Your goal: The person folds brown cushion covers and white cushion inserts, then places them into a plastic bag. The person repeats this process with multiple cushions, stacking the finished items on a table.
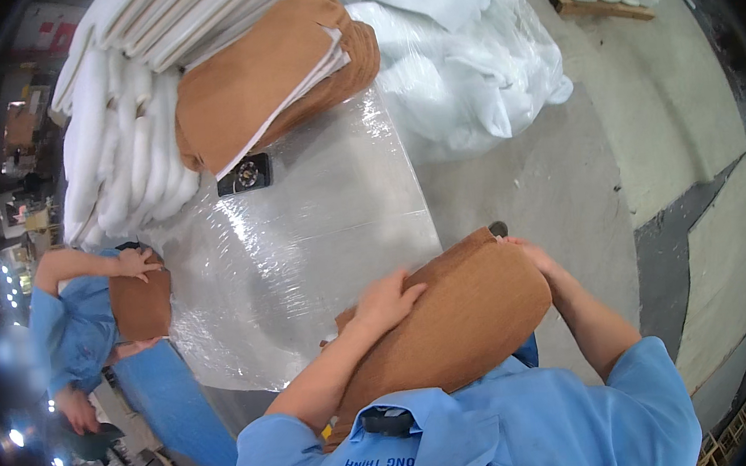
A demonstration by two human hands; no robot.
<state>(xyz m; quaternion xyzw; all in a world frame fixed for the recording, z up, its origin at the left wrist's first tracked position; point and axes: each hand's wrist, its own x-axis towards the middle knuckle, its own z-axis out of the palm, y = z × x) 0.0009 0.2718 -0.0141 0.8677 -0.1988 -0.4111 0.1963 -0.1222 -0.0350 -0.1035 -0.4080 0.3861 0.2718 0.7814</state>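
Step in hand looks like shaping or fitting a brown fabric cover (462, 323): the piece is bulged into a rounded pad shape, held against the person's chest at the near edge of the surface (320, 238), overhanging the near right corner rather than lying flat on it. Left hand (386, 301) lies spread on top of the cover, fingers flat and pressing, not clenched. Right hand (529, 254) is at the cover's far right edge, fingers curled round the rim, so gripping the edge as far as I can tell; the fingertips are hidden behind the fabric. The surface is wrapped in clear plastic film, mostly bare in the middle. At its far edge sits a stack of brown covers (273, 76) with white foam pads (126, 140) beside and under it, and a small black device (244, 174) just in front. At the left edge a co-worker's hand (136, 262) rests on another brown piece (140, 305). Judgement: cover is mid-handling, not yet set down or stacked. Next move needs both hands kept on opposite sides so the soft fabric doesn't slump, and room on the near part of the surface to lay it flat
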